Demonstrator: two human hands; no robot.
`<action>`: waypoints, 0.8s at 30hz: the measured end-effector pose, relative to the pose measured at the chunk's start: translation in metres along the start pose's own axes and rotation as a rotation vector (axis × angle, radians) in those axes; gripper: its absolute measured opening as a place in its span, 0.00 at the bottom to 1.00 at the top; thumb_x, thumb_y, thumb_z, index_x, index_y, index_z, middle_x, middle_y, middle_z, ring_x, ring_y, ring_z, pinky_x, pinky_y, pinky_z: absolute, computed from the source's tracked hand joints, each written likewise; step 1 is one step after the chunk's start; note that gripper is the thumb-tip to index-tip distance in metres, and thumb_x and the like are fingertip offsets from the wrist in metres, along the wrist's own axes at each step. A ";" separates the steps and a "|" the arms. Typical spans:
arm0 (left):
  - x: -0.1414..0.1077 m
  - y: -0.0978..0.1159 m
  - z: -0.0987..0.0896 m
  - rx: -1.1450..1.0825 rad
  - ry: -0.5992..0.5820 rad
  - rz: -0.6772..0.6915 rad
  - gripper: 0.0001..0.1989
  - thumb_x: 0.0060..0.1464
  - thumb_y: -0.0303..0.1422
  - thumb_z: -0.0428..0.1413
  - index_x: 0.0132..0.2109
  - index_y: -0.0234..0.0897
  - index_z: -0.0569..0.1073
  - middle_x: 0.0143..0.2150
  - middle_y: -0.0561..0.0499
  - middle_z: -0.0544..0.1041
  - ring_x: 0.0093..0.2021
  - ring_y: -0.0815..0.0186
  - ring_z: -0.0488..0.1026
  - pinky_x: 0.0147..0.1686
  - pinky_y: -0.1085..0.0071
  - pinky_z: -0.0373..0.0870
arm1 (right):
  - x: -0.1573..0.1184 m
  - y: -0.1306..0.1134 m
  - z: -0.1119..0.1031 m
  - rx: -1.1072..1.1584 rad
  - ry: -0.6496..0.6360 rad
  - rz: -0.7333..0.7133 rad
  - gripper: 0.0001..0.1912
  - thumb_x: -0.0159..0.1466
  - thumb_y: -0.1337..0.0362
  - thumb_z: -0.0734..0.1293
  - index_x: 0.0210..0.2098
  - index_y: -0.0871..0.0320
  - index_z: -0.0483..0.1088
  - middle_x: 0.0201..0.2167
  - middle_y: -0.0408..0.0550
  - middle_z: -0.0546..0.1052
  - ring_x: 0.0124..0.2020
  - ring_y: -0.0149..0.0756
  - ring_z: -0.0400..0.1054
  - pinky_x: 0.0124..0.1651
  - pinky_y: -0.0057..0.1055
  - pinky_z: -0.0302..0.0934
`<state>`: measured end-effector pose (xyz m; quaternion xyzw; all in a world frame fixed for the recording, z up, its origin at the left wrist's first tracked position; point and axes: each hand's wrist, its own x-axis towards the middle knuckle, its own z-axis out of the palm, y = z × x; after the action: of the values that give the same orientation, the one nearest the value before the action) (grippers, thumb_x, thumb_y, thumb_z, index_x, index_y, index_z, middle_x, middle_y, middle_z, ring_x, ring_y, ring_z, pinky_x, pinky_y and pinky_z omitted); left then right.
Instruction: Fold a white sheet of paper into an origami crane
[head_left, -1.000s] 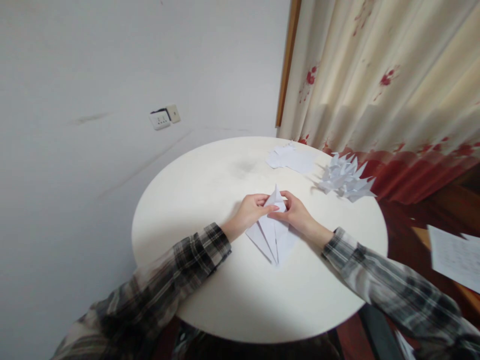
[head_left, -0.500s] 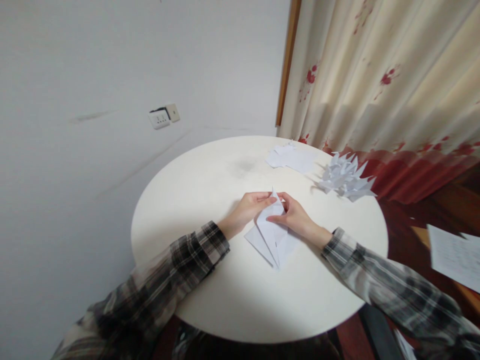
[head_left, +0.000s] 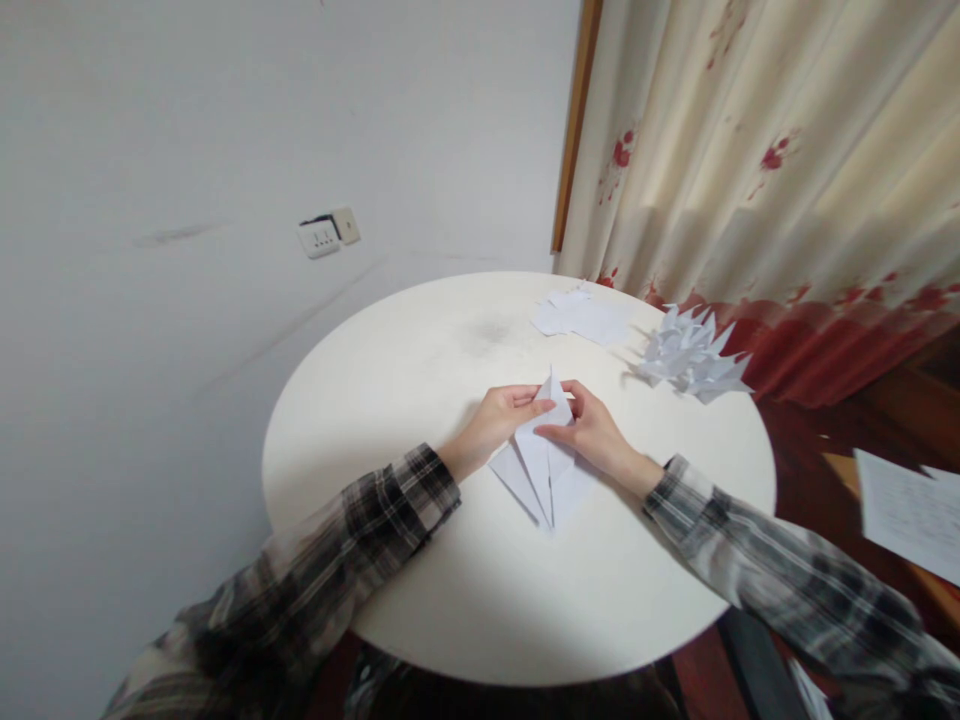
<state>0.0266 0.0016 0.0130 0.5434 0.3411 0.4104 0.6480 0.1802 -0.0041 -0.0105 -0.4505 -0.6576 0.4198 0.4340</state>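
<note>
A partly folded sheet of white paper lies between my hands near the table's middle, its long point aimed at me and a narrow tip standing up at the far end. My left hand grips its upper left side, thumb on top and fingers behind. From the right, my right hand pinches the paper, with its thumb across the front and its index finger at the far edge. Part of the paper's back is hidden by both hands.
The round white table stands against the wall. Loose white paper pieces lie at its far side. A cluster of folded paper shapes sits at the right edge, beside the curtain. Printed sheets lie lower right.
The folded paper has shifted slightly away from me and turned a little, its near point moving left. Both hands keep their hold, with small thumb movements.
</note>
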 end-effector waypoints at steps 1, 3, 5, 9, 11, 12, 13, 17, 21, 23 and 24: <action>0.000 0.000 -0.001 0.009 0.010 -0.005 0.18 0.42 0.36 0.63 0.40 0.29 0.76 0.36 0.46 0.78 0.34 0.65 0.74 0.34 0.72 0.69 | 0.000 0.000 0.000 0.016 0.014 -0.001 0.25 0.47 0.63 0.72 0.42 0.57 0.60 0.32 0.46 0.76 0.29 0.34 0.69 0.30 0.29 0.63; 0.001 0.000 -0.003 0.040 0.036 -0.012 0.16 0.40 0.34 0.64 0.38 0.29 0.76 0.35 0.46 0.78 0.33 0.65 0.74 0.34 0.72 0.68 | 0.000 0.002 0.000 0.041 0.031 -0.004 0.25 0.48 0.62 0.72 0.42 0.56 0.59 0.32 0.46 0.75 0.29 0.34 0.70 0.30 0.30 0.63; 0.003 -0.001 -0.005 0.085 0.066 -0.012 0.14 0.39 0.31 0.64 0.35 0.29 0.76 0.33 0.47 0.78 0.31 0.66 0.73 0.33 0.73 0.68 | 0.000 0.003 -0.001 0.050 0.031 -0.006 0.26 0.48 0.62 0.72 0.43 0.56 0.59 0.32 0.46 0.75 0.29 0.34 0.69 0.30 0.30 0.63; 0.007 -0.002 -0.008 0.155 0.114 -0.014 0.09 0.37 0.27 0.64 0.30 0.29 0.75 0.28 0.49 0.77 0.26 0.69 0.72 0.28 0.75 0.66 | 0.001 0.004 -0.001 0.007 0.006 0.001 0.26 0.49 0.61 0.71 0.43 0.57 0.59 0.32 0.46 0.75 0.29 0.34 0.69 0.30 0.30 0.62; 0.007 -0.003 -0.009 0.180 0.123 -0.021 0.08 0.37 0.26 0.64 0.29 0.29 0.75 0.28 0.49 0.77 0.25 0.70 0.71 0.28 0.75 0.66 | 0.000 0.002 -0.002 -0.057 -0.014 -0.019 0.24 0.48 0.60 0.71 0.42 0.58 0.61 0.32 0.46 0.75 0.30 0.34 0.68 0.31 0.30 0.61; 0.006 -0.002 -0.010 0.188 0.121 -0.026 0.08 0.37 0.26 0.64 0.29 0.29 0.75 0.28 0.49 0.77 0.25 0.70 0.71 0.27 0.75 0.66 | 0.000 0.000 -0.002 -0.094 -0.024 -0.042 0.23 0.48 0.60 0.72 0.41 0.58 0.62 0.32 0.46 0.74 0.31 0.34 0.68 0.32 0.30 0.61; 0.006 -0.002 -0.010 0.192 0.115 -0.034 0.09 0.36 0.26 0.64 0.30 0.29 0.75 0.28 0.49 0.77 0.25 0.70 0.71 0.27 0.76 0.66 | -0.001 -0.003 -0.003 -0.128 -0.028 -0.069 0.23 0.48 0.60 0.72 0.40 0.58 0.63 0.33 0.47 0.74 0.31 0.34 0.67 0.33 0.30 0.60; 0.004 -0.001 -0.014 0.185 0.020 -0.077 0.13 0.35 0.29 0.66 0.32 0.29 0.76 0.27 0.49 0.77 0.25 0.70 0.71 0.26 0.76 0.65 | -0.002 -0.011 -0.007 -0.126 0.068 -0.166 0.17 0.53 0.58 0.68 0.41 0.58 0.67 0.37 0.48 0.74 0.35 0.34 0.66 0.39 0.31 0.59; 0.004 -0.003 -0.014 0.173 -0.111 -0.112 0.12 0.35 0.30 0.66 0.31 0.28 0.76 0.28 0.49 0.77 0.26 0.70 0.71 0.28 0.75 0.65 | 0.001 -0.013 -0.012 0.111 0.116 -0.174 0.11 0.57 0.60 0.64 0.37 0.58 0.70 0.33 0.47 0.75 0.35 0.34 0.66 0.40 0.32 0.59; 0.004 -0.005 -0.014 0.182 -0.135 -0.114 0.10 0.36 0.28 0.65 0.30 0.28 0.76 0.28 0.49 0.77 0.26 0.70 0.71 0.30 0.75 0.65 | 0.002 -0.013 -0.013 0.195 0.089 -0.157 0.10 0.55 0.60 0.65 0.35 0.58 0.70 0.31 0.46 0.75 0.33 0.34 0.67 0.39 0.32 0.59; 0.005 -0.005 -0.013 0.189 -0.136 -0.113 0.10 0.36 0.28 0.65 0.30 0.29 0.76 0.28 0.49 0.77 0.26 0.70 0.71 0.30 0.75 0.65 | 0.002 -0.013 -0.013 0.211 0.081 -0.151 0.09 0.54 0.61 0.66 0.34 0.58 0.71 0.31 0.46 0.75 0.32 0.33 0.67 0.37 0.31 0.60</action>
<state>0.0175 0.0110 0.0055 0.6087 0.3635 0.3015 0.6376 0.1889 -0.0036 0.0053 -0.3682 -0.6238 0.4340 0.5357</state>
